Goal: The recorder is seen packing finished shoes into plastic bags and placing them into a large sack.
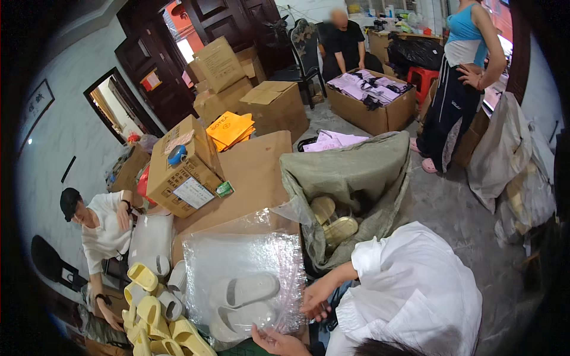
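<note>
A clear plastic bag (199, 267) lies flat on the cardboard-topped surface, with a pair of pale grey slide sandals (246, 291) inside it. At the bag's right edge is my right hand (319, 296), its fingers loosely bent and apart; no object shows in it. My left hand (278, 342) lies palm up by the bag's lower right corner, fingers spread, the fingertips near the lower sandal. To the left of the bag, yellow and grey slides (153, 317) are heaped. A large grey-green sack (350, 169) stands open beyond my right hand, with bagged yellowish slides (341, 228) inside.
A cardboard carton (169, 172) with a blue tape roll (177, 155) stands beyond the bag, near orange packets (231, 130). A person in white (110, 228) is at the left. Another sits behind a carton of pink packages (371, 113); one stands at the right.
</note>
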`<action>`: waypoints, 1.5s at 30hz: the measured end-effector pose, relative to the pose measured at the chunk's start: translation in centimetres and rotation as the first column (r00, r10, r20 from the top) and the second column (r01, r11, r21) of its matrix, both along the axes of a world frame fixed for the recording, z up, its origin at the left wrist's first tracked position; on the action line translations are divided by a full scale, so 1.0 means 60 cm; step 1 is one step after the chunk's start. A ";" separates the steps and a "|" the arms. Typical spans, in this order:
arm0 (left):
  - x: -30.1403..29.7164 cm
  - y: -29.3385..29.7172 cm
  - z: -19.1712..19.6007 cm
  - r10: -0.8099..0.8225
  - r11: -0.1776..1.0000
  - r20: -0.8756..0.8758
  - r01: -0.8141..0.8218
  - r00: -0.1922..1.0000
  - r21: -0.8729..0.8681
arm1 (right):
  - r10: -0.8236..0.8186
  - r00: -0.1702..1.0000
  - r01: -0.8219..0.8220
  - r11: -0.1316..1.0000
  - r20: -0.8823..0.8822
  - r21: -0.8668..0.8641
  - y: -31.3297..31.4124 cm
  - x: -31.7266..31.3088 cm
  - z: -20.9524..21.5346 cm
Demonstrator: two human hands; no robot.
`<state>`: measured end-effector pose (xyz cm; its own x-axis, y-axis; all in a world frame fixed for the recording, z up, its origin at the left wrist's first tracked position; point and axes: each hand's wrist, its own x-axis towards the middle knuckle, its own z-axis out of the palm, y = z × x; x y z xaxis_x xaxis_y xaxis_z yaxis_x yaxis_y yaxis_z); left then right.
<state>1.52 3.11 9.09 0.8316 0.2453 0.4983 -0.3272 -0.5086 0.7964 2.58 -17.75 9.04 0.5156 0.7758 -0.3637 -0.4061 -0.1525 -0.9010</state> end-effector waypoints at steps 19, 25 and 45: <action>-0.015 -0.108 0.026 -0.923 0.280 -0.320 0.943 0.212 -0.182 | -0.713 0.606 0.656 0.699 0.353 0.287 -0.061 -0.001 0.072; 0.000 -0.179 0.126 -0.957 0.011 -0.286 0.988 0.055 0.156 | -0.604 -0.189 0.688 0.481 0.775 0.543 -0.172 0.007 0.052; 0.052 -0.381 -0.224 -0.727 -0.174 -0.484 0.551 0.487 0.816 | -0.441 -0.242 0.950 0.074 0.864 0.304 -0.256 -0.159 -0.059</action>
